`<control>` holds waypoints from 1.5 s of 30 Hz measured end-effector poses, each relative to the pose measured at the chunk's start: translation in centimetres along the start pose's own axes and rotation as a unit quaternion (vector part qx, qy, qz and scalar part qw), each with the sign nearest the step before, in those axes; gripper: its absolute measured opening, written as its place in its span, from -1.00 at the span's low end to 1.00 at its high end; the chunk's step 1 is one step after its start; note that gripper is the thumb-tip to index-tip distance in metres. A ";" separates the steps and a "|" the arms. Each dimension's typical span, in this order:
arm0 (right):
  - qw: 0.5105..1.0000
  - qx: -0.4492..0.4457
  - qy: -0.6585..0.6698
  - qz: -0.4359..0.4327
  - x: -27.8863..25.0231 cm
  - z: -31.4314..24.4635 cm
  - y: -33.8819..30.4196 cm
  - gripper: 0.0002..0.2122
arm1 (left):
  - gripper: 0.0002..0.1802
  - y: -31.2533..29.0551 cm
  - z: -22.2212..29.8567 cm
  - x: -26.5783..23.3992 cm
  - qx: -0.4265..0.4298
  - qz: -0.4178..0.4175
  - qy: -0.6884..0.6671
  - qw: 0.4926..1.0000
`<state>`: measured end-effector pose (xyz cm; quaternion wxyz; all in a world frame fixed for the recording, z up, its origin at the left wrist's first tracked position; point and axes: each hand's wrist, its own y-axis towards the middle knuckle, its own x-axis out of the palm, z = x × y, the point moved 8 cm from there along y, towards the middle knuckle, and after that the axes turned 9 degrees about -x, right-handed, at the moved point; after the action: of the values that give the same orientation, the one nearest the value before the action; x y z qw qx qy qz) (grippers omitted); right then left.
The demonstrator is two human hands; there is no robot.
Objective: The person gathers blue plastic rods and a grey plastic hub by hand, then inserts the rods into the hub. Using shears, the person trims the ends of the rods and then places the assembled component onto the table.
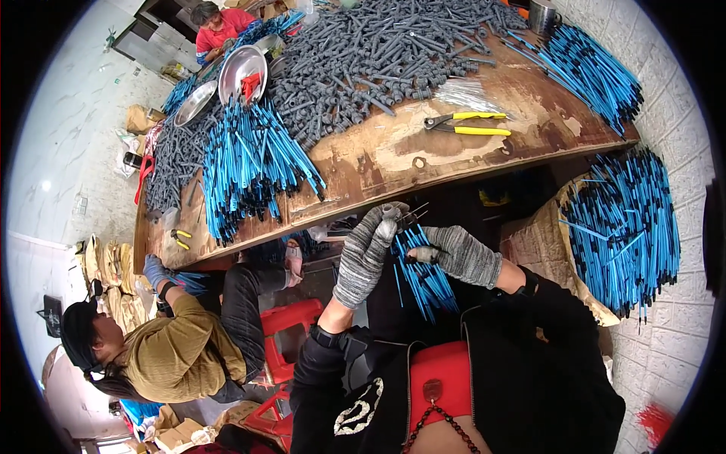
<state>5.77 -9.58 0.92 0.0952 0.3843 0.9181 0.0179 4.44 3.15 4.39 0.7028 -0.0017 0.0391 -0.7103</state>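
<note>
Grey knitted gloves cover both my hands, which are close together just off the table's front edge. My left hand (366, 261) is closed, pinching a small grey plastic piece (390, 213) at its fingertips. Beside it, my right hand (463, 256) has its fingers bent over the top of a bundle of blue rods with black ends (428, 286). Thin metal wires stick up between the two hands. The bundle slants down over my lap, and my right fingers hide part of it. Whether that hand grips one rod or several cannot be made out.
On the wooden table (363, 170) lie a heap of grey plastic parts (378, 53), yellow-handled cutters (469, 123), thin clear strips (470, 94) and blue rods (253, 163). More rods fill a sack (624, 227) at right. A co-worker (181, 340) sits left; another person (219, 30) is across.
</note>
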 end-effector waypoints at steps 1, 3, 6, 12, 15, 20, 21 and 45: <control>0.999 -0.022 -0.026 0.009 0.0 0.0 -0.1 -0.78 | -0.67 -0.2 0.4 0.4 0.009 0.000 0.020 1.000; 0.994 -0.068 -0.079 0.027 0.1 -0.5 -0.5 -0.79 | -0.67 -0.5 0.5 1.0 0.019 0.000 0.041 0.999; 0.990 -0.080 -0.075 0.088 0.0 -1.5 -1.1 -0.77 | -0.66 -0.7 -0.4 0.1 -0.024 0.085 0.104 0.991; 0.988 -0.041 -0.044 0.144 0.3 -2.6 -2.6 -0.77 | -0.59 0.0 1.3 0.4 -0.033 -0.120 -0.106 0.987; 0.995 -0.053 -0.017 0.078 0.7 -3.7 -1.0 -0.77 | -0.50 0.0 3.0 0.6 -0.026 -0.185 -0.157 0.970; 0.991 -0.059 -0.053 0.104 2.2 -1.9 -0.4 -0.77 | -0.53 -0.1 1.1 -0.2 -0.004 -0.179 -0.195 0.964; 0.993 -0.065 -0.037 0.094 2.4 -1.6 -0.3 -0.76 | -0.55 -0.5 0.4 -0.3 0.001 -0.147 -0.175 0.974; 0.971 -0.150 -0.137 0.124 4.9 -2.6 -1.5 -0.86 | -0.70 -3.9 0.6 -1.9 -0.092 -0.149 -0.062 0.983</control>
<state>0.84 -7.05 2.56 0.2739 0.4751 0.8284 0.1140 0.62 5.00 5.28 0.5874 -0.1157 0.0599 -0.7987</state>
